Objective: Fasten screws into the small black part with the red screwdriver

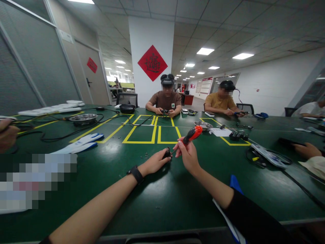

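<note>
My right hand (188,156) is closed around a red-and-black screwdriver (193,134). Its handle slants up to the right, and the thin shaft points down left at a small black part. That small black part with a metal top (167,152) stands upright in the fingers of my left hand (155,162), just above or on the green table. Whether the screwdriver tip touches it, I cannot tell. Several tiny screws (146,155) lie on the table left of my left hand.
White-and-blue gloves (78,143) lie at the left. Metal bowls (83,118) (203,125), black cables and yellow tape rectangles (138,142) are farther back. At the right are black clips (238,136) and a white power strip (269,156). Co-workers (165,100) sit around the table.
</note>
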Motion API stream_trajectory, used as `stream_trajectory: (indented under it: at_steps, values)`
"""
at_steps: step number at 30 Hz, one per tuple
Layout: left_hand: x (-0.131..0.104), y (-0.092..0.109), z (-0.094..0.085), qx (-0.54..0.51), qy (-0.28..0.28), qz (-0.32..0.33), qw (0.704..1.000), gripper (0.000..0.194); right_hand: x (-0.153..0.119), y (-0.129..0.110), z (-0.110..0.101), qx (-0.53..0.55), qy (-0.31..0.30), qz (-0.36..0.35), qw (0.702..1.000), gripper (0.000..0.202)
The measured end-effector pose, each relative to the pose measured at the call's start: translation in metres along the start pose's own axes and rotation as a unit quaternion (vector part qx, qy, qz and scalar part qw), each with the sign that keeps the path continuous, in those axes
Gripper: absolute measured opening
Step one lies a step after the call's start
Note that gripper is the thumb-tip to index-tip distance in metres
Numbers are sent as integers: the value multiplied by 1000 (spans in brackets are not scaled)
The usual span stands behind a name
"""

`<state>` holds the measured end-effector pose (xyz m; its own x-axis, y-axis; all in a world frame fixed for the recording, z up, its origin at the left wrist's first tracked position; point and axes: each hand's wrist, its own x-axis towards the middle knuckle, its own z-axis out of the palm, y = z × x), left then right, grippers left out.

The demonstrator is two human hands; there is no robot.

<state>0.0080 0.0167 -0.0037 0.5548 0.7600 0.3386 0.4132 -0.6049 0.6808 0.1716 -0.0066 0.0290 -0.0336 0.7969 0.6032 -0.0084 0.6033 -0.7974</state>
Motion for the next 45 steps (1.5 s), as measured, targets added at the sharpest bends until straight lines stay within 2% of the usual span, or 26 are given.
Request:
stream_trajectory:
  at_steps: [7,21,45]
  values:
    - [-1,-2,0,10,-2,0,1000,30,-3,1,2,3,-4,-15,1000,17]
    - [0,0,-1,-11,-7,-10,1000,23,-4,-4,1,-26,-12,-22,999,15]
    - [0,1,-2,-10,-1,-22,1000,24,-4,-6,2,-8,-9,-23,1000,12]
